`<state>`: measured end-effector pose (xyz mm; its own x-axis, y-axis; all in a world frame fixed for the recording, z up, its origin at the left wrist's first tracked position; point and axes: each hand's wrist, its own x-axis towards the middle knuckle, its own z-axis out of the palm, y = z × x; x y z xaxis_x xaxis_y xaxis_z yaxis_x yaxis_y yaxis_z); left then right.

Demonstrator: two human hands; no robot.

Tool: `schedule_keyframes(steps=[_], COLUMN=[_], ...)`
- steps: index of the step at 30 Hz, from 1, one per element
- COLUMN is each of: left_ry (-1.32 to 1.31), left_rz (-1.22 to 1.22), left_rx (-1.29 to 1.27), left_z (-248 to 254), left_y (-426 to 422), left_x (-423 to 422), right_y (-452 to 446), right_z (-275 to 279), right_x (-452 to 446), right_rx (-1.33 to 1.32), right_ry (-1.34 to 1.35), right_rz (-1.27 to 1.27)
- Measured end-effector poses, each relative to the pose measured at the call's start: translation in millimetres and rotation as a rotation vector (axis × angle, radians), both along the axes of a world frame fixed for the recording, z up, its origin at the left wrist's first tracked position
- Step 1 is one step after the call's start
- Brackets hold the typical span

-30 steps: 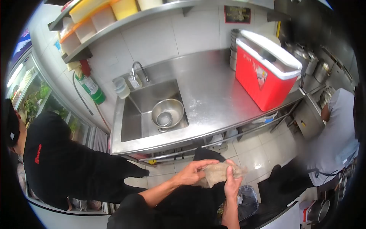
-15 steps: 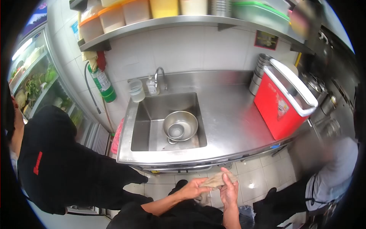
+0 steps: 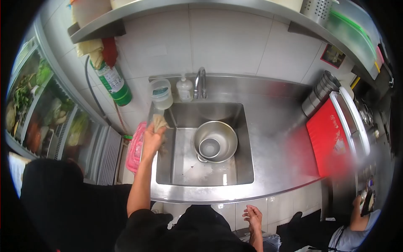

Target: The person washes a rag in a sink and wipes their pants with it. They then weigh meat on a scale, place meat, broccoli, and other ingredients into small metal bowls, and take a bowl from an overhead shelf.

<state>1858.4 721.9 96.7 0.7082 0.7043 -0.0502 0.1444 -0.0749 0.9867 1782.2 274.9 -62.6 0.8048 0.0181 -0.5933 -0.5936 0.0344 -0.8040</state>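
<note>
The cloth [image 3: 159, 122] is in the left hand [image 3: 153, 140], above the left edge of the counter [image 3: 201, 194], near the left wall of the sink [image 3: 195, 176]. Its long axis runs roughly front to back along that edge: the upper end pokes past the fingers toward the counter's back left corner, and a loose tail droops frontward on the sink side. The fabric is beige, limp and wrinkled, gathered into a bunch. The left fingers are closed around it; whether it touches the metal, I cannot tell. The right hand [image 3: 253, 217] is beyond the counter's front edge, fingers loosely curled and partly spread, nothing seen in them. Counter and sink are shiny steel; a round metal bowl [image 3: 228, 141] holds a smaller bowl [image 3: 209, 148].
</note>
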Motion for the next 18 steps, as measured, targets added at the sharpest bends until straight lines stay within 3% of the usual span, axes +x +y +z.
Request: schedule_keyframes(steps=[3, 5, 9, 11, 15, 18], left_ry=[-0.043, -0.180, -0.461, -0.726, -0.905, -1.040], left_rz=[0.001, 0.036, 0.072, -0.065, -0.021, 0.083], left_rx=[0.098, 0.076, -0.247, -0.481, -0.553, -0.606], left_z=[-23.8, -20.1, 4.2, 0.3, 19.0, 29.8], left_y=[41.6, 52.5, 70.7, 84.4, 87.4, 117.1], left_x=[15.0, 25.6, 15.0, 3.0, -18.3, -27.5], right_y=[-14.6, -43.9, -38.1, -46.5, -7.4, -23.3], right_z=[-28.2, -94.0, -68.7, -76.7, -17.7, -36.1], right_x=[-26.1, -45.5, -43.0, -44.0, 4.3, 33.9], right_rx=[-0.165, -0.293, -0.210, -0.151, -0.146, -0.183], right_ry=[0.065, -0.012, 0.173, -0.044, -0.153, -0.201], right_rz=[-0.092, -0.089, -0.127, 0.057, 0.158, 0.247])
